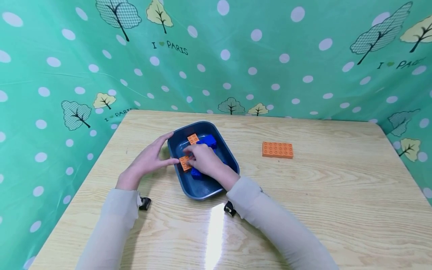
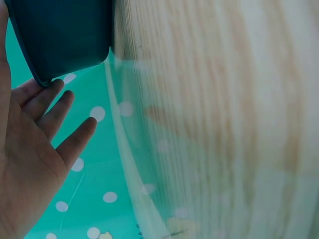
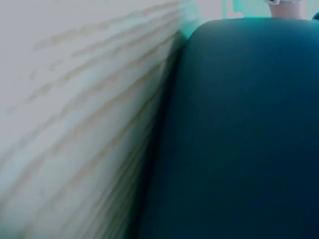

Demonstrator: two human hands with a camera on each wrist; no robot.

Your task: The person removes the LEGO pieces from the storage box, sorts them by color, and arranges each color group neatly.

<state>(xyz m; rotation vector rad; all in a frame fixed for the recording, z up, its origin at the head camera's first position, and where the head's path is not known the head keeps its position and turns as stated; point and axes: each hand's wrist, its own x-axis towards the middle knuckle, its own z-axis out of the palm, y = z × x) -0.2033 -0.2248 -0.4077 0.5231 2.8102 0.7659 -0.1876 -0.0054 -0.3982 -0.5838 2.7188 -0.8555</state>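
Note:
A dark blue plastic bin [image 1: 199, 193] stands on the table with orange and blue building bricks inside. My left hand [image 1: 148, 161] is at the bin's left side, its fingers and thumb spread and fairly straight. In the left wrist view, fingertips of that hand [image 2: 42, 139] touch the bin's rim [image 2: 42, 79]. My right hand [image 1: 206, 159] reaches into the bin with curled fingers, its thumb and fingers at an orange brick [image 1: 184, 164] by the left wall. Another orange brick [image 1: 193, 138] and blue bricks [image 1: 210, 141] lie around it, partly covered by the hand.
A longer orange brick [image 1: 277, 150] lies on the wooden table [image 1: 337, 180], right of the bin. Green dotted cloth [image 1: 236, 75] hangs behind and along the left side. The right wrist view shows mostly the bin's outer wall [image 3: 239, 124].

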